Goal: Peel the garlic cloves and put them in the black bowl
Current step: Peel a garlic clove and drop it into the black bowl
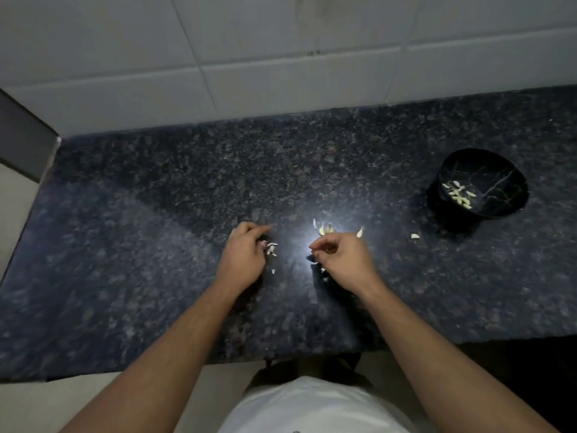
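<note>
Both hands hover low over the bench (156, 214), apart from each other. The left hand (246, 254) has its fingers curled, and pale skins (271, 248) show at its fingertips; whether it grips them or they lie on the bench beneath, I cannot tell. The right hand (340, 257) has its fingers curled in too, thumb and forefinger drawn together as if pinching something small, but what it holds, if anything, is too small to tell.

Just beyond the right hand lies a little heap of cloves (323, 229), with one clove (360, 233) just to its right and another clove (415, 236) farther right. More scraps (324, 270) lie under the right hand's wrist side.

Well off to the right and farther back sits the bowl (499, 170), tilted, with peeled cloves (459, 193) gathered in its bottom. Behind the bench rises a tiled wall (281, 57).
</note>
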